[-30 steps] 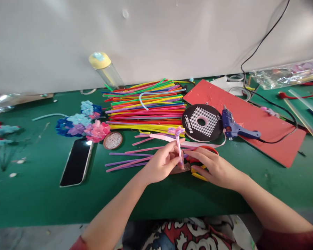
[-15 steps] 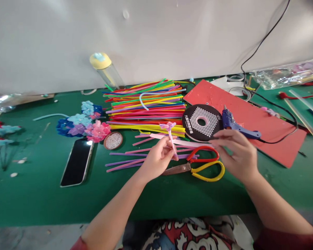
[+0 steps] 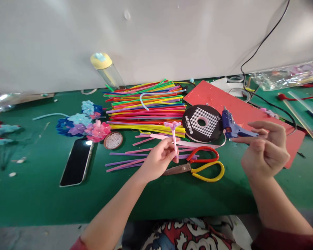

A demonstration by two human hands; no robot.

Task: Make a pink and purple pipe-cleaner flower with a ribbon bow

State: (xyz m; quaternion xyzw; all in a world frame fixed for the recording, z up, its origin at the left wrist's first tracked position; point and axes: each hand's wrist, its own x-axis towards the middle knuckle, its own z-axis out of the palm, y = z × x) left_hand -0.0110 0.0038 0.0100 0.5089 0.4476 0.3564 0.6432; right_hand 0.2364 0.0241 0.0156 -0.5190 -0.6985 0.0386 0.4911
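My left hand (image 3: 160, 158) is closed around the pale stem of a small pink and purple pipe-cleaner flower (image 3: 173, 126), which stands upright above the pipe cleaners. To the right, my right hand (image 3: 266, 152) is at the handle end of a blue hot glue gun (image 3: 232, 126). Its index finger stretches out under the gun and the other fingers are bent and apart; no firm grip shows. The gun lies partly on a red board (image 3: 208, 92). Scissors (image 3: 181, 169) with red and yellow handles lie between my hands.
Behind my left hand lies a heap of coloured pipe cleaners (image 3: 146, 113). A black ribbon spool (image 3: 191, 116) is beside the gun, whose black cord (image 3: 266, 38) runs up the wall. Leftward are fuzzy flowers (image 3: 78, 119), a bead dish (image 3: 113, 140), a phone (image 3: 77, 163) and a bottle (image 3: 109, 74).
My right hand has moved right, from above the spool and scissors to the glue gun's handle, uncovering the ribbon's end. My left hand still holds the flower, now turned more upright.
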